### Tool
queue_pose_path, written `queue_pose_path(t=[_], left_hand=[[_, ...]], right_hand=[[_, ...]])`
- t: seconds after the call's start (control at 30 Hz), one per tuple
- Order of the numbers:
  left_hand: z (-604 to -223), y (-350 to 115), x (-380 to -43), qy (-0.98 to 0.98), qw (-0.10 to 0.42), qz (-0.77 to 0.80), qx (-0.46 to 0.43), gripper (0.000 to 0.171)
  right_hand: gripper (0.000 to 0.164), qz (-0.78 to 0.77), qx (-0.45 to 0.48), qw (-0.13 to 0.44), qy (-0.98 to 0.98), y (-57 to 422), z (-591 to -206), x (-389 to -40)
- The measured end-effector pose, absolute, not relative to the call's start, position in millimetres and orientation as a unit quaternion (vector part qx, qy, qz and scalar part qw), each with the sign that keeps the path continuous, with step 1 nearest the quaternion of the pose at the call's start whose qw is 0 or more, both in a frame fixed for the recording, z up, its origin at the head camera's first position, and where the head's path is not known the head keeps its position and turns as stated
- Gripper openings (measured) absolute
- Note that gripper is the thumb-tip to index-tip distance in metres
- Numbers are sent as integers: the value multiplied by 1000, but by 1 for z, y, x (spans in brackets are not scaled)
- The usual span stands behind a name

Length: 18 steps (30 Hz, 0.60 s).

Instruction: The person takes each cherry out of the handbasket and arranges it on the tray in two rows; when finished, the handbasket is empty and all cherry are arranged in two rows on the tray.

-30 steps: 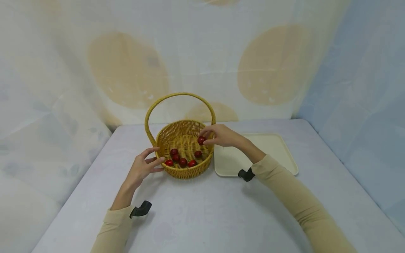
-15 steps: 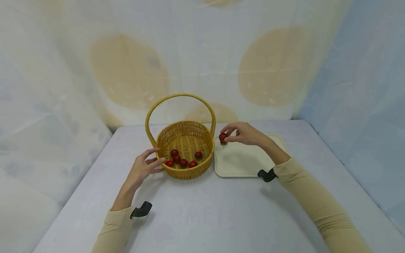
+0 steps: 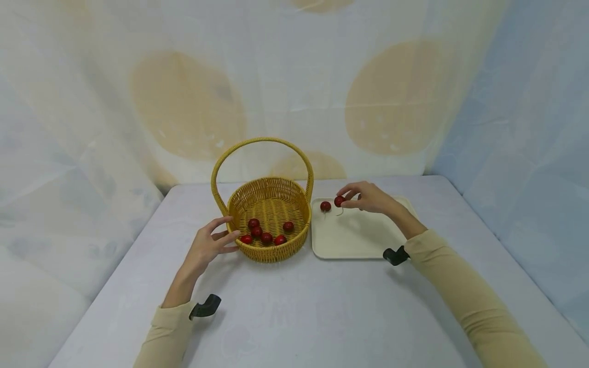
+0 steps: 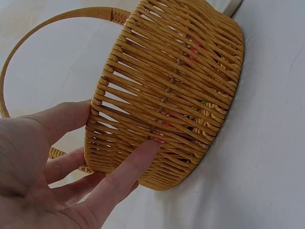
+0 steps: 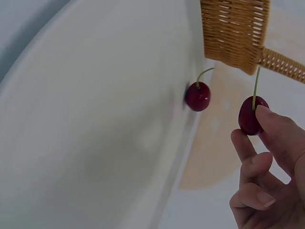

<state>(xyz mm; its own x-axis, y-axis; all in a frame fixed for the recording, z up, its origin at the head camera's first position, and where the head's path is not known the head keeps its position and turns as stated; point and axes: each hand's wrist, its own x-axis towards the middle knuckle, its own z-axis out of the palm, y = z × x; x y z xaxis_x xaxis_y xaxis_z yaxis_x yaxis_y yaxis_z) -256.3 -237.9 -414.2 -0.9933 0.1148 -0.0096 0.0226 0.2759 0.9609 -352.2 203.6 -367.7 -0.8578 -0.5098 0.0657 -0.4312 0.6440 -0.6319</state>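
My right hand [image 3: 368,197] pinches a dark red cherry [image 5: 251,114] between thumb and fingers, over the left part of the white tray [image 3: 349,245]; its green stem shows in the right wrist view. Just left of it, a second cherry [image 3: 325,206] lies by the tray's back left corner. A round yellow wicker basket [image 3: 269,253] stands left of the tray, with several cherries [image 3: 266,237] mostly near its front wall. At its left side, my left hand [image 3: 207,243] grips the rim; in the left wrist view one finger [image 4: 131,167] lies along the outer weave.
A tall hooped handle [image 3: 262,139] arches over the basket. The tray sits close against the basket's right side. Behind the table [image 3: 276,317] hangs a patterned curtain [image 3: 294,76], with more cloth at both sides.
My right hand has carried its cherry from over the basket's right side rightward to over the tray. The cherry lying on the tray has come into sight. My left hand stays at the basket.
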Motion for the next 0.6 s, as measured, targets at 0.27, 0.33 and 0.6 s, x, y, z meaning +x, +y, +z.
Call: queue_pose_path(t=[0.27, 0.33, 0.6], left_hand=[[-412, -241, -254, 798, 43, 600, 42, 72], [-412, -241, -255, 797, 42, 601, 43, 72], [-415, -239, -258, 795, 38, 604, 46, 71]], right_hand=[[36, -332, -246, 64, 909, 202, -388, -366], [36, -324, -236, 64, 914, 201, -392, -370], [36, -310, -214, 72, 924, 197, -404, -383]])
